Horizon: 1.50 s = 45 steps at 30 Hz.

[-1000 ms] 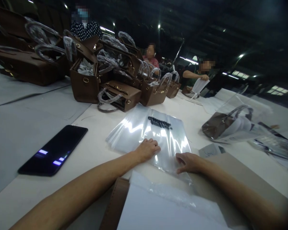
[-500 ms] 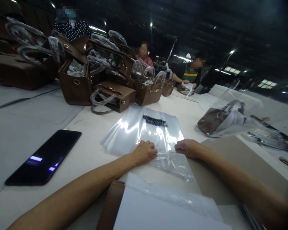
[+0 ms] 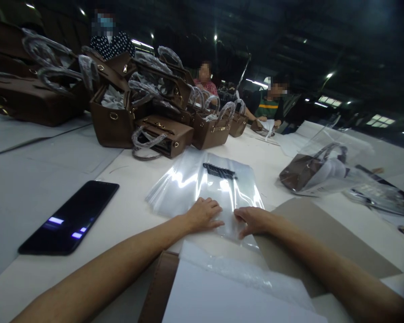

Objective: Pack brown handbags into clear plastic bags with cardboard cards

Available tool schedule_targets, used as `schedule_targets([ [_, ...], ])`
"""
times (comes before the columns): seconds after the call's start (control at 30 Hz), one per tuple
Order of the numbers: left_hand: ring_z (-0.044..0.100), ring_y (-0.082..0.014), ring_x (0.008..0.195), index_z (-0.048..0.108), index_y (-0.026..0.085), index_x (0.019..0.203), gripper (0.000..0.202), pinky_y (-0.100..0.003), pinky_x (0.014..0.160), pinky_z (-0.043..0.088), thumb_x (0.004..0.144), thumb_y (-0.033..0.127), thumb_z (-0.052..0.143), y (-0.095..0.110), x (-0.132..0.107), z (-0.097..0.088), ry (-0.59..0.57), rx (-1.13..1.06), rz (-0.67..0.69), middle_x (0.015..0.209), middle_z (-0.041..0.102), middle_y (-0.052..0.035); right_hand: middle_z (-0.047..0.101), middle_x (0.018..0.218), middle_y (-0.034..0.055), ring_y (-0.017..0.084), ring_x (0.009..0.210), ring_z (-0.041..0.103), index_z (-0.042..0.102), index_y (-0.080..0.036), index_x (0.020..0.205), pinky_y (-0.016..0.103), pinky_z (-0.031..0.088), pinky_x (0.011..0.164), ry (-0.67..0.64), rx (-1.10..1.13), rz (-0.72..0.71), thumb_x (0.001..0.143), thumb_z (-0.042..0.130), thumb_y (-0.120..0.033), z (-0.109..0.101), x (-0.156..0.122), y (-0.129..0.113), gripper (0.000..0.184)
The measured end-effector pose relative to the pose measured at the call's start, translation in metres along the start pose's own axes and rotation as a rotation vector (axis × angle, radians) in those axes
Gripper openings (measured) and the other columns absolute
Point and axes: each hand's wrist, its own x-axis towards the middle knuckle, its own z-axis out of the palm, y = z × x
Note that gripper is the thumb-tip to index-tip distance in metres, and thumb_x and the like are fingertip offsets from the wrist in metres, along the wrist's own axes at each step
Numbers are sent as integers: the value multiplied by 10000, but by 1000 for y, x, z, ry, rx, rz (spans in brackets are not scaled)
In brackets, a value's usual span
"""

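Note:
A stack of clear plastic bags (image 3: 182, 179), printed with a block of dark text, lies fanned on the white table. My left hand (image 3: 206, 215) rests on the near part of the stack, palm down, its thumb apart from the fingers. Just to the right, my right hand (image 3: 252, 220) is over the near right part of the plastic, thumb and fingers apart and nothing visible between them. Nearest to me is a white sheet (image 3: 235, 296) with thin plastic along its far edge, lying over a brown leather-like piece (image 3: 158, 282).
A black phone (image 3: 70, 217) lies at left. Brown handbags (image 3: 111, 123) with plastic-wrapped handles are heaped behind the stack. A bagged handbag (image 3: 294, 172) sits at right, beyond a grey-beige board (image 3: 309, 229). Several people work across the table, one in a striped top (image 3: 267, 110).
My right hand has moved left, towards my left hand, and its fingers have parted. The plastic's near flap lies differently. My left hand stays on the stack, and its thumb now shows.

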Motion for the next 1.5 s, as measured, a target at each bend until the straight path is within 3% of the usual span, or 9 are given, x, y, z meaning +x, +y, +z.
schedule_targets([
  [0.23,484,-254,970,530,206,1069,605,-373,806,390,658,648,576,-3,-3,-8,-17,-86,55,1080,545,-80,560,730,-14,127,686,521,548,-186,731,215,346,597,-19,87,-103,823,519,-330,5,15,19,173],
  [0.53,564,-164,832,513,180,1067,249,-260,753,419,844,283,472,-6,-2,-18,-51,-193,-7,957,607,-39,592,839,17,164,754,537,585,-218,842,243,343,617,108,-80,-82,859,462,-288,-44,-3,15,143],
  [0.67,553,-130,698,567,167,835,255,-218,658,411,905,264,341,-11,4,-20,-39,-219,-79,762,600,-10,587,743,33,188,690,548,552,-210,781,256,289,544,192,-188,25,885,426,-330,-52,-13,5,202],
  [0.9,565,-118,746,597,182,824,261,-201,674,408,907,271,366,-15,10,-24,-28,-304,-138,812,635,7,565,643,80,223,611,547,526,-199,747,307,309,550,391,-175,430,893,250,-561,-76,-76,32,479],
  [1.03,576,-126,732,635,188,814,165,-204,654,407,846,250,486,-15,15,-19,-37,-331,-183,793,654,10,593,714,58,184,649,558,553,-213,799,300,361,609,420,1,320,913,289,-468,-83,-108,40,386],
  [1.13,569,-131,687,641,189,788,161,-212,619,399,820,300,528,-17,21,-15,-33,-326,-229,739,644,5,618,789,47,184,665,576,573,-232,973,285,398,598,306,-51,200,875,421,-391,-67,-100,32,241],
  [1.23,552,-121,641,632,193,736,167,-205,587,380,785,344,581,-18,25,-14,-39,-312,-249,684,624,16,558,1105,103,235,789,591,415,-214,1268,331,441,649,292,-232,157,819,534,-346,-47,-71,22,482],
  [1.4,493,-97,558,564,177,624,280,-188,514,321,713,427,654,-16,22,-15,-59,-287,-255,579,549,45,620,952,96,264,789,598,606,-199,1035,349,454,647,243,-286,132,878,422,-249,-39,-32,13,247],
  [1.5,453,-84,532,519,169,595,315,-189,504,295,718,427,650,-15,19,-16,-63,-277,-242,555,501,57,513,1195,102,260,900,577,449,-204,1250,356,463,710,286,-250,106,898,390,-270,-43,-23,10,363],
])
